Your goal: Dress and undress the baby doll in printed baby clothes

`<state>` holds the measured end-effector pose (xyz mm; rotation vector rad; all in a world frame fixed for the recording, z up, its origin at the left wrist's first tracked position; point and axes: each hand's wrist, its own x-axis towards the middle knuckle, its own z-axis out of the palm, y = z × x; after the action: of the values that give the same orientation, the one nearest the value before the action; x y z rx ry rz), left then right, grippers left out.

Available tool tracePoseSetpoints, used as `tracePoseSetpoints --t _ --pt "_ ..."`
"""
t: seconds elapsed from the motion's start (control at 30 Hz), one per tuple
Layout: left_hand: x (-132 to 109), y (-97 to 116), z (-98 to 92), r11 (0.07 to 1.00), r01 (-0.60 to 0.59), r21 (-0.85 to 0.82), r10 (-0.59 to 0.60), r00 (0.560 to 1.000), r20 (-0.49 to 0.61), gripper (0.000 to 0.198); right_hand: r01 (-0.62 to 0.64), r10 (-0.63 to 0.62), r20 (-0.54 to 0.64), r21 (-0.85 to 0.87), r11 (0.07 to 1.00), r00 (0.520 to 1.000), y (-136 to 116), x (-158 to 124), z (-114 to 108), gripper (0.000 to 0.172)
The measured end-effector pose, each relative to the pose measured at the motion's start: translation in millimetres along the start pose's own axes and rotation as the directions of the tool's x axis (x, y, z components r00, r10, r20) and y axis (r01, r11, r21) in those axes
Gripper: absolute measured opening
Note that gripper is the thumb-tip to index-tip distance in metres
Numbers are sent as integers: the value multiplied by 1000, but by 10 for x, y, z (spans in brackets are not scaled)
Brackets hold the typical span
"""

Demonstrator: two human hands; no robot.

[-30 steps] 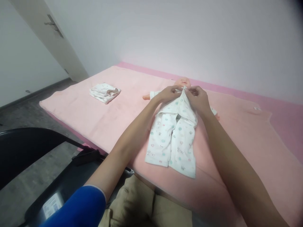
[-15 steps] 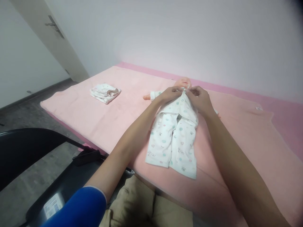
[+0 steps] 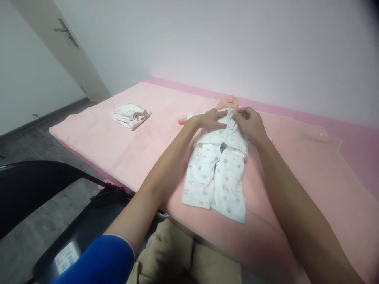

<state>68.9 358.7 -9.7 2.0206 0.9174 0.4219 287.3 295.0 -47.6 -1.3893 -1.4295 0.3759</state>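
A baby doll (image 3: 230,101) lies on its back on a pink blanket, dressed in a white patterned baby shirt (image 3: 213,136) and matching baby pants (image 3: 201,177). At the shirt's front, my left hand (image 3: 209,119) rests on the fabric with thumb and fingers apart. My right hand (image 3: 251,124) pinches the shirt's edge near the collar, just below the doll's chin. Both hands hide parts of the chest and sleeves. One doll hand shows past the left cuff. The pant legs lie flat toward me.
Folded white patterned clothes (image 3: 131,116) lie on the blanket (image 3: 118,154) to the left. A black chair (image 3: 68,221) stands at the table's near left side. The wall (image 3: 237,47) runs behind, with a door (image 3: 79,59) at the far left.
My left hand has loosened from the collar edge, its thumb moving down and apart from the fingers. My right hand stays at the collar.
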Motion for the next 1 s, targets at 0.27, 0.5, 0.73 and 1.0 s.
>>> tracePoseSetpoints --t 0.27,0.5,0.73,1.0 --pt "186 -163 247 984 -136 116 145 986 -79 81 -14 15 6 -4 1000 1000 4 12 -4 17" --pt "176 -147 104 988 -147 38 148 989 -28 90 8 -11 -58 -67 998 998 -25 19 -63 19" --pt "241 -168 -20 987 -154 -50 149 985 -88 66 58 -16 204 -202 978 979 -57 386 -74 30" --pt "615 -308 219 961 -164 221 243 881 -405 31 56 -7 147 -332 942 989 123 512 77 25"
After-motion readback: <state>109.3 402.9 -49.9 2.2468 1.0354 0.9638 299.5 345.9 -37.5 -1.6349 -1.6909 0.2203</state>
